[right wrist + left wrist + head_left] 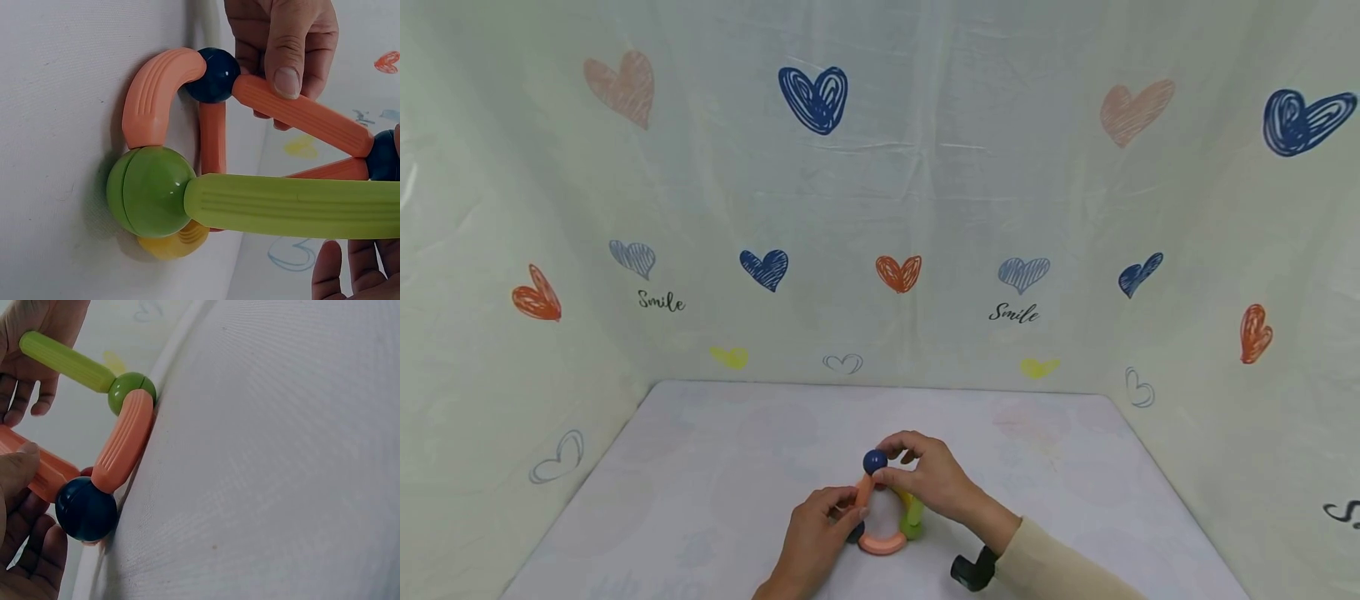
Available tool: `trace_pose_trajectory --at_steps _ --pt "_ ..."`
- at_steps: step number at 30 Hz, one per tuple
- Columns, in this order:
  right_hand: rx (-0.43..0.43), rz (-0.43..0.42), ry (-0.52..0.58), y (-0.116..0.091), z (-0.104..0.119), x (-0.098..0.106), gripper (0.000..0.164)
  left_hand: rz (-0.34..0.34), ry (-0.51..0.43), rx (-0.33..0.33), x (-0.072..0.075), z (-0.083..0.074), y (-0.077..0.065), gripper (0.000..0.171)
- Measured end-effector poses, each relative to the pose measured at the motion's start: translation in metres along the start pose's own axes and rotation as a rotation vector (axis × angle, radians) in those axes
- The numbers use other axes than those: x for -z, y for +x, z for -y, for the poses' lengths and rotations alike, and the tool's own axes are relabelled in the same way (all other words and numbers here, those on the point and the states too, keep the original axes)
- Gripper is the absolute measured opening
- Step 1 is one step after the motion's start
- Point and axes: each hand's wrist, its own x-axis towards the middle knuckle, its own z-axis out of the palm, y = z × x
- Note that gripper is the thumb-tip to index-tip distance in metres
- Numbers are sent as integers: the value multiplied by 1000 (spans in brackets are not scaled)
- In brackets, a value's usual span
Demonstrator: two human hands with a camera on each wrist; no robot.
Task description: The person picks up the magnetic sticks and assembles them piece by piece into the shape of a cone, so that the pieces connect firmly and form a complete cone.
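A toy frame of coloured rods and balls stands on the table in front of me. My left hand [820,529] pinches a straight orange rod [300,114] between thumb and fingers. This rod runs from a low dark blue ball [86,509] up to a dark blue ball [875,462] at the top. Around that top ball my right hand [936,477] has its thumb and fingertips. A curved orange rod [882,544] joins the low blue ball to a green ball [152,191]. From the green ball a green rod [294,205] rises. Partly hidden behind it is a yellow piece [175,242].
The white table [715,450] reaches back to a pale curtain [880,192] printed with hearts and the word Smile. The curtain also runs along both sides. A black device [973,571] sits at my right wrist, by the beige sleeve [1052,567].
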Motion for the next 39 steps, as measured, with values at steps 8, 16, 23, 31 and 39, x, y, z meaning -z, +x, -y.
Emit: trace_pose_trajectory --at_steps 8,16,23,31,39 --pt "-20 -3 17 0 0 -1 26 8 19 14 0 -1 -1 25" --pt "3 -45 34 -7 -6 -1 25 23 -4 37 0 0 0 28" --pt "31 -111 82 -27 -16 6 22 40 -2 85 -2 -8 4 38" --pt "28 -149 125 -56 -29 7 27 10 -64 21 8 -27 15 47" --pt "-82 -192 108 -68 -39 -5 26 22 -123 -6 11 -41 27 53"
